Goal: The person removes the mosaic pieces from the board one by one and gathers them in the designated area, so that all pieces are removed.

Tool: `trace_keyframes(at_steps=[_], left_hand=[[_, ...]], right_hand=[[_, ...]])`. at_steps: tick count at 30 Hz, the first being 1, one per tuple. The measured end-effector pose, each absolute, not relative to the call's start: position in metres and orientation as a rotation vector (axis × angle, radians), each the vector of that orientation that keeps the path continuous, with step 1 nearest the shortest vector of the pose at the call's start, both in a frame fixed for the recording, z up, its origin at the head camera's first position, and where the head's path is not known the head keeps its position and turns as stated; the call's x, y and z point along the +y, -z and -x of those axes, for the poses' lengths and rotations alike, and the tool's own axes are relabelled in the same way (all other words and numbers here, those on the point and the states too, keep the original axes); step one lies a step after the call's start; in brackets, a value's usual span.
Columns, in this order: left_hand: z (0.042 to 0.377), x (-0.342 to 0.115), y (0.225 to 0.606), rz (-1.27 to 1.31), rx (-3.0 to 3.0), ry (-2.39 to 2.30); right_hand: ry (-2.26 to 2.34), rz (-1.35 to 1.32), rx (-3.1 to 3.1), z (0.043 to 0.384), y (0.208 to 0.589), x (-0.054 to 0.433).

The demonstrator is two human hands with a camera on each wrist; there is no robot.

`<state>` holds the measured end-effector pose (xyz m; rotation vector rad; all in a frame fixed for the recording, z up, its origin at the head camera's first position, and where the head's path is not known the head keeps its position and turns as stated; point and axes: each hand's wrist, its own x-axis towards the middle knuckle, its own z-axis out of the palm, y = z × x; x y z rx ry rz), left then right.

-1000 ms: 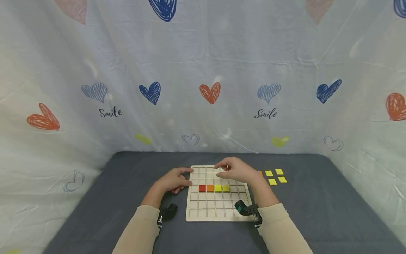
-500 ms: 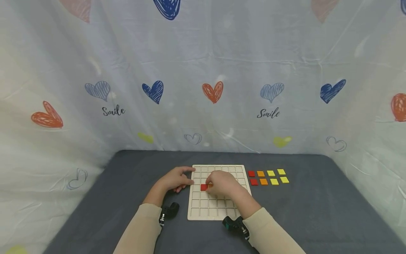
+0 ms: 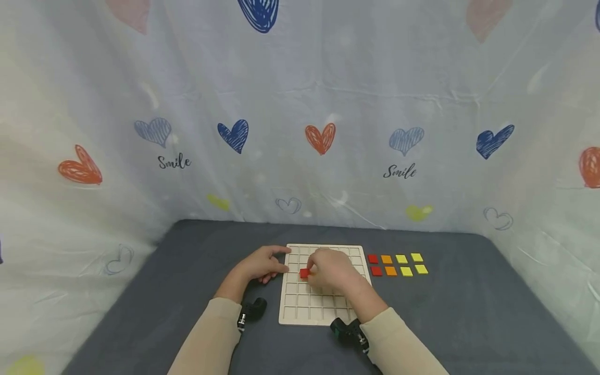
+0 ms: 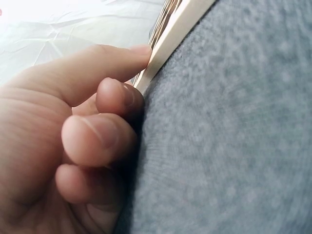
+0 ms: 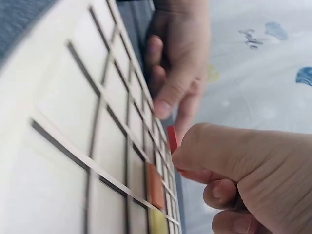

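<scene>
A pale wooden grid board (image 3: 295, 315) lies on the dark cloth. My right hand (image 3: 333, 268) reaches over its middle and pinches a red square tile (image 3: 304, 273) between thumb and forefinger. In the right wrist view the red tile (image 5: 172, 139) stands raised above the grid. An orange tile (image 5: 155, 185) and a yellow tile (image 5: 158, 222) sit in cells beside it; in the head view the hand covers most of that row. At the board's left edge, my left hand (image 3: 260, 263) rests with extended forefinger and thumb touching the rim, its other fingers bent underneath.
Right of the board, loose tiles lie in two rows: red tiles (image 3: 376, 271), orange tiles (image 3: 391, 271) and several yellow tiles (image 3: 406, 271). A white curtain (image 3: 276, 172) printed with hearts stands behind and around the table (image 3: 469, 312).
My right hand has come from the board's upper part down and left to the red tile, and now holds it up from its cell. The left hand stays at the edge.
</scene>
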<state>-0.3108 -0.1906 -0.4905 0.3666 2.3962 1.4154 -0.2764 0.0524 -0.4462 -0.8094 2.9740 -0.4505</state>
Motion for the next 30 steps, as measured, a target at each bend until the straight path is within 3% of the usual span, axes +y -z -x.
trace_keyframes(at_steps=[30], left_hand=[[0.312, -0.189, 0.492, -0.39, 2.397, -1.413]], right_hand=[[0.486, 0.634, 3.171, 0.258, 0.421, 0.177]])
